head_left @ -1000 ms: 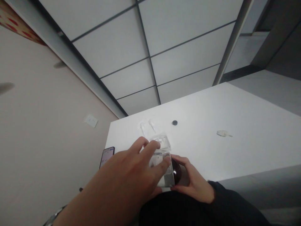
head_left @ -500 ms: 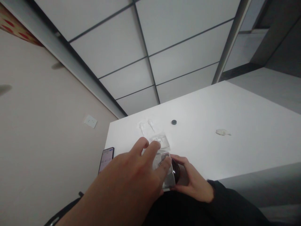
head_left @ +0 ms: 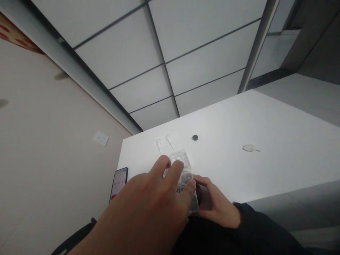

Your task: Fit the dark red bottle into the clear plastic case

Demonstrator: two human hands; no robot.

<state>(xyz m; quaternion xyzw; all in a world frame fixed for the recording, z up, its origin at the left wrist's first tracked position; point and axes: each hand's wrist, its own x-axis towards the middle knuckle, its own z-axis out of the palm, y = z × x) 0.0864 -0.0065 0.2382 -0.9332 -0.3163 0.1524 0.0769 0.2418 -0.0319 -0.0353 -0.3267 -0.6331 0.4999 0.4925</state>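
Note:
A clear plastic box (head_left: 194, 203) stands near the table's front edge, with a small ringed part visible inside. My left hand (head_left: 156, 198) reaches across it, fingers bent, a fingertip touching the box's upper side; part of the box is hidden beneath this hand. On the far side my right hand (head_left: 219, 205) curls round a dark reddish-brown, glossy rounded thing (head_left: 199, 193), whose kind I cannot make out, pressed close to the box. Just beyond my left fingers lies a clear plastic tray-like piece (head_left: 186, 159).
Two small white stemmed pieces (head_left: 169, 140) lie towards the back of the white table (head_left: 217, 156). Nearby is a dark round cap-like disc (head_left: 195, 137). A pale crumpled scrap (head_left: 250, 148) rests to the right. A phone (head_left: 119, 182) with lit digits is at the left edge.
My left hand has shifted slightly to the right over the clear box, covering more of the dark rounded thing. The view has drifted a little. My right hand keeps its hold.

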